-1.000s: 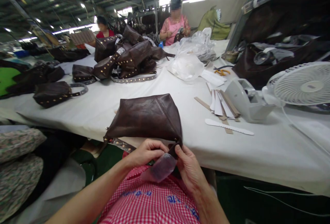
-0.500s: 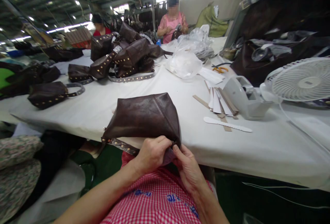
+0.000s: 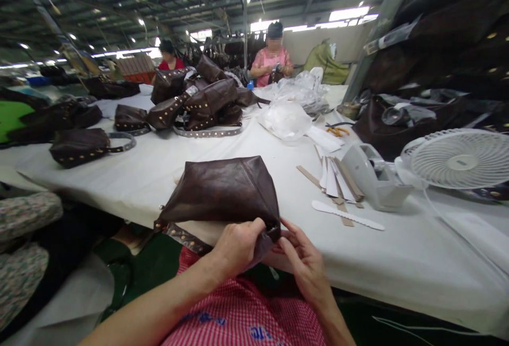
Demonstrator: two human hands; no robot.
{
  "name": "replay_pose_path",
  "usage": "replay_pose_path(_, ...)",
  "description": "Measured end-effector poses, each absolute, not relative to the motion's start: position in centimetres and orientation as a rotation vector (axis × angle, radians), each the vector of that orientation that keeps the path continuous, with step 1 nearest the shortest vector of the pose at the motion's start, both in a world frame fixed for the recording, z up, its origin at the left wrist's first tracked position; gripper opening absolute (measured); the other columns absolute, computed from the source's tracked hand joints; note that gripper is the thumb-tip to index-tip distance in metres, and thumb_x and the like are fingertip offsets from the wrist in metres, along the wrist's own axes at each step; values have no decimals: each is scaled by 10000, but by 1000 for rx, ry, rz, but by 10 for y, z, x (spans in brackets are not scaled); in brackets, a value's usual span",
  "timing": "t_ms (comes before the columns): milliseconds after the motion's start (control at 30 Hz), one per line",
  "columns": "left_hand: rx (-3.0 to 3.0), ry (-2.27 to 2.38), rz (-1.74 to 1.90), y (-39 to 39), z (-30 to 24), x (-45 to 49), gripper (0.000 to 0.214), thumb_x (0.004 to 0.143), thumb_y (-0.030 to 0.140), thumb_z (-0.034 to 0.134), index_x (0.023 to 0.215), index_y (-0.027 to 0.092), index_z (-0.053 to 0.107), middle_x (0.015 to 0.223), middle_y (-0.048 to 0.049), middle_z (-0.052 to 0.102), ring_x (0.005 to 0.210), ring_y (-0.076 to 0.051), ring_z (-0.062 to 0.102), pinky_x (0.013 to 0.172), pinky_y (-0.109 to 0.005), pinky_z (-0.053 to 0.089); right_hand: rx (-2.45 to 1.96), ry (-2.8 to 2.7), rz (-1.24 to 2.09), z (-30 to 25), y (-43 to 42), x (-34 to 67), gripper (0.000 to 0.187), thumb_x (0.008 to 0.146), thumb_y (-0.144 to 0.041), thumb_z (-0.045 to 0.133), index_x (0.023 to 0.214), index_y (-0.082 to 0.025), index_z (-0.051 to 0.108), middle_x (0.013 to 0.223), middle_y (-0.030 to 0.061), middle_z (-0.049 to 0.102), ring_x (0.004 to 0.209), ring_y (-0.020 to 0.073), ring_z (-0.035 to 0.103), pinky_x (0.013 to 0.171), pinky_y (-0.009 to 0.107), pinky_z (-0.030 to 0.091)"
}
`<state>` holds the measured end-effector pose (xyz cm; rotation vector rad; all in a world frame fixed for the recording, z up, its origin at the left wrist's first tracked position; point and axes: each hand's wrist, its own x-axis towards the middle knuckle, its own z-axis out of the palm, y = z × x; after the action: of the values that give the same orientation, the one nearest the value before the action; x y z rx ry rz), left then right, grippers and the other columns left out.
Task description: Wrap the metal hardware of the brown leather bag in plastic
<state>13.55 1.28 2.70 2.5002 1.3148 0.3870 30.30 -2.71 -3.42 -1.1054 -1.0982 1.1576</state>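
Note:
A dark brown leather bag (image 3: 225, 192) lies at the near edge of the white table (image 3: 167, 171), its studded strap (image 3: 181, 234) hanging over the edge. My left hand (image 3: 238, 248) is closed on the bag's near right corner, with a piece of clear plastic pressed under its fingers. My right hand (image 3: 304, 261) pinches the same corner from the right, fingers bent together.
A pile of brown studded bags (image 3: 199, 99) sits mid-table, more bags (image 3: 81, 147) at the left. To the right lie a tape dispenser (image 3: 371, 176), card strips (image 3: 338, 176), a white serrated strip (image 3: 348, 216), scissors (image 3: 338, 131), plastic bags (image 3: 286, 115) and a white fan (image 3: 457, 157). Two people work at the far end.
The clear plastic piece that hung below the bag's corner has been drawn up against it under my left hand. Both hands have closed in on the corner.

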Motion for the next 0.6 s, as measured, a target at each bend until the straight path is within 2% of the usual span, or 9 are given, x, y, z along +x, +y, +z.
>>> replay_pose_path(67,2555,1330,373,13,29,140,60,900,201,455,884,204,512,732,-31,648,638,-182,614,553,-239,388,-1125,-1089,1088,-32,-24,303,375,862,-471,621,1135,-221,682,979,57,713,812,208,665,779,341,564)
replay_pose_path(167,2612,1363,361,14,35,148,61,893,239,477,914,193,512,732,-61,658,647,-218,635,542,-257,399,-1118,-1048,1022,-30,-21,300,309,841,-477,652,984,-217,738,892,37,709,775,204,643,732,318,556)
replay_pose_path(300,2567,1450,342,13,46,156,88,890,249,473,925,178,511,710,-79,659,645,-249,649,537,-278,405,-1100,-1075,1015,-27,-20,299,303,852,-480,639,972,-222,742,864,28,710,783,195,633,734,298,533)
replay_pose_path(433,2455,1496,467,11,51,158,131,922,217,397,904,192,524,704,-55,654,638,-226,648,568,-278,403,-1044,-1075,1033,-25,-19,297,299,775,-472,725,944,-226,729,899,29,717,840,203,638,781,300,523)
replay_pose_path(600,2258,1400,726,15,47,158,168,931,224,395,862,191,544,714,-28,622,657,-176,616,609,-259,405,-1115,-879,1015,-18,-10,288,369,735,-538,732,667,-190,631,628,-11,613,603,150,552,585,264,476)
